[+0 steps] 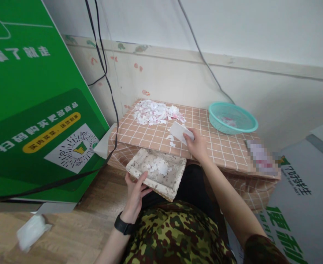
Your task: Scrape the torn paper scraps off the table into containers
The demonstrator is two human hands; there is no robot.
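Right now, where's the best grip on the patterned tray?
Probably the near rim of the patterned tray, toward its left end, from the person's left: it stands raised, so the left hand laps a thumb over it, and the white scraps lie farther in.

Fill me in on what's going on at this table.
Someone is handling white scraps with both hands. The left hand holds a fabric-lined basket at the front edge of the checked tablecloth, with small white scraps inside it. The right hand grips a flat white card beside a few loose scraps. Behind lies a larger heap of scraps, and a turquoise plastic basket stands to the right.
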